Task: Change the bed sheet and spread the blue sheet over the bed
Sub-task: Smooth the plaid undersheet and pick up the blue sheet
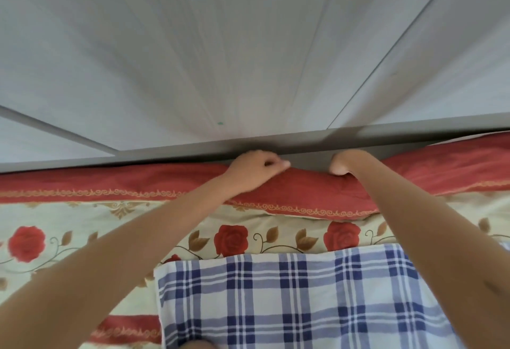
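1. Two bare forearms reach from the near edge toward the far side of the bed, crossing over everything that lies between.
2. Nearest lies the blue checked sheet, folded into a flat rectangle in white and blue plaid. It rests on top of the bedding, near centre to right. The right forearm passes over its right edge and hides that side.
3. Under and beyond it is the rose-patterned sheet, cream with red roses, brown leaves and a gold scroll line, covering the bed from left to right. A red band of the same cloth shows at the near left.
4. Farther on runs the sheet's red border, lying along the far edge of the bed. Between the hands it is bunched up into a raised fold.
5. The left hand is curled, its fingertips pinching the red border at the far edge.
6. The right hand is closed in a fist on the same red cloth, just right of the left hand, knuckles turned down.
7. Behind both hands a grey rail runs left to right, touching the bed's far edge.
8. Farthest, pale wood-grain panels with dark seams fill the upper view.
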Motion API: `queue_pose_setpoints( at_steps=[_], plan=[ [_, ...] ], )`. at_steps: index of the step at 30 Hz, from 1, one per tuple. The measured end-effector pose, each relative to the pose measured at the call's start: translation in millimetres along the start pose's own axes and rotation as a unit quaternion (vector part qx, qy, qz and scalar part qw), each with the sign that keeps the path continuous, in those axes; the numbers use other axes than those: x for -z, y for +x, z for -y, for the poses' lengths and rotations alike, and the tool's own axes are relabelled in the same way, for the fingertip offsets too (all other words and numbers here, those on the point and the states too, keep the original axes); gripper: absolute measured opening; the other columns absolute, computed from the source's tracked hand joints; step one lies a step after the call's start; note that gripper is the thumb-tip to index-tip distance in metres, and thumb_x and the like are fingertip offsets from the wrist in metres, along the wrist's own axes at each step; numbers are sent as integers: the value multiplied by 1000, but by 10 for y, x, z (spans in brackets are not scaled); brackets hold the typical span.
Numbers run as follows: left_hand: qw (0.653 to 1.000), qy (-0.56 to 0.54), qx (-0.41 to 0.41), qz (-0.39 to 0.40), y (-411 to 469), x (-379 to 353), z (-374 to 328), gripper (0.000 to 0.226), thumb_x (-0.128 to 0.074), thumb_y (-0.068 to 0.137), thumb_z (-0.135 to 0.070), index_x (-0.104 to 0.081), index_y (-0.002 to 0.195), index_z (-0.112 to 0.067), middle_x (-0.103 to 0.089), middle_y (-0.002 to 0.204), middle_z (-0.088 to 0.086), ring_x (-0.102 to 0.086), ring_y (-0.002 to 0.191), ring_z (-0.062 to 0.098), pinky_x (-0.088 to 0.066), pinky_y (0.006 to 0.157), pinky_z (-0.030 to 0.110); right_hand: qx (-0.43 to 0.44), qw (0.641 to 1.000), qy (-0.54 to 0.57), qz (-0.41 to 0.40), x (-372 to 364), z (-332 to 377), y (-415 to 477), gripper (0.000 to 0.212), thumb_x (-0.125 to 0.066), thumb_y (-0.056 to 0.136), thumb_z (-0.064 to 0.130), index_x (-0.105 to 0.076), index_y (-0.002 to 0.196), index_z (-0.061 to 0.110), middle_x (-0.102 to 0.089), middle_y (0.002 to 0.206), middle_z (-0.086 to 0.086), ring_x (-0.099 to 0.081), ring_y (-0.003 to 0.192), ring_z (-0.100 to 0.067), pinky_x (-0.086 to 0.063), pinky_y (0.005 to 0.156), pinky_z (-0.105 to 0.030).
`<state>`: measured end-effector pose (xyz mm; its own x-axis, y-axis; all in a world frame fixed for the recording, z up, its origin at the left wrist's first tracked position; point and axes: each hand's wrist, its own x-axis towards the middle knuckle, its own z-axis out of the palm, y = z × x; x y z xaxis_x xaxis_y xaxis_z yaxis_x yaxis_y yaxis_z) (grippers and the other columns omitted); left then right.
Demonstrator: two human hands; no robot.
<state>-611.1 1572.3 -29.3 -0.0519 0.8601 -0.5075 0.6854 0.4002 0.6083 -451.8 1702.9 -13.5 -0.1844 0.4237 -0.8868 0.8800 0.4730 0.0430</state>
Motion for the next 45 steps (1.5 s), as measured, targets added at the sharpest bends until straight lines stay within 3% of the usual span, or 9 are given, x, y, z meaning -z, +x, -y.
queue_pose_setpoints(
  at_steps=[3, 6, 14, 20, 24, 28, 32, 38, 45],
  plan=[
    [974, 212, -68, 44, -187, -121, -73, 89, -55, 64, -83, -52, 126, -19, -64, 111, -2, -61, 96, 18, -49, 81, 30, 55, 991, 35, -115, -132, -6, 190, 22, -44, 95, 12, -59, 111, 7, -61, 109, -12, -58, 100, -29, -47, 87, -36],
    [974, 212, -52, 51, 1, -102, 13, 88, -69, 57, -77, -53, 122, -20, -66, 111, -2, -63, 96, 19, -51, 81, 32, 201, 934, 150, -255, -175, 33, 73, 30, -43, 97, 44, -62, 101, 21, -65, 96, 3, -60, 94, -21, -44, 75, -32],
    [983, 171, 47, 44, 232, -173, 115, 84, -62, 68, -75, -50, 129, -19, -61, 123, 1, -59, 108, 21, -47, 81, 31, 158, 971, -107, -145, -311, 79, 152, 110, -78, 58, 61, -24, 145, 20, -42, 142, -6, -40, 131, -26, -25, 110, -39],
    [935, 325, 28, -135, -52, -531, 89, 75, -52, 87, -53, -36, 141, -4, -46, 136, 18, -44, 126, 33, -29, 110, 42, 189, 959, -36, -209, -386, 77, 252, 104, -80, 58, 55, -32, 142, 19, -45, 139, -7, -38, 130, -27, -19, 112, -40],
    [919, 337, -94, -179, -238, -818, -101, 69, -42, 89, -47, -38, 142, -3, -39, 144, 20, -39, 133, 33, -30, 110, 52, 238, 825, 96, -504, -1023, -475, -25, 45, -53, 87, 35, -54, 126, 14, -55, 129, -5, -47, 126, -25, -21, 114, -40],
    [901, 370, -206, -96, -46, -1043, -461, 67, -32, 90, -50, -28, 148, -16, -26, 154, 12, -25, 142, 31, -20, 113, 55, -63, 762, 267, -586, -1795, -1432, -267, 41, -41, 95, 24, -45, 133, 8, -44, 141, -9, -37, 135, -27, -12, 116, -40],
    [913, 371, -166, -36, 317, -1299, -896, 68, -15, 91, -52, -12, 152, -21, -9, 160, 7, -10, 146, 31, -9, 115, 55, -446, 602, 487, -450, -2207, -2294, -306, 52, -36, 98, 22, -23, 146, 4, -18, 155, -17, -13, 144, -32, -3, 118, -44],
    [916, 367, -128, -101, 848, -1601, -1275, 77, -18, 89, -53, -22, 149, -5, -22, 155, 17, -20, 142, 39, -16, 112, 59, -365, 791, 344, -350, -2255, -2660, 122, 57, -16, 99, 38, 10, 150, 32, 12, 159, -8, 8, 147, -27, 6, 113, -55],
    [848, 421, -316, -64, 1662, -1837, -1886, 69, -25, 92, -49, -27, 148, -9, -27, 154, 13, -28, 141, 31, -26, 113, 52, -327, 775, 317, -438, -2362, -2800, 181, 58, -18, 93, 38, -14, 150, 34, -5, 160, -1, 0, 147, -23, 4, 117, -52]
  ],
)
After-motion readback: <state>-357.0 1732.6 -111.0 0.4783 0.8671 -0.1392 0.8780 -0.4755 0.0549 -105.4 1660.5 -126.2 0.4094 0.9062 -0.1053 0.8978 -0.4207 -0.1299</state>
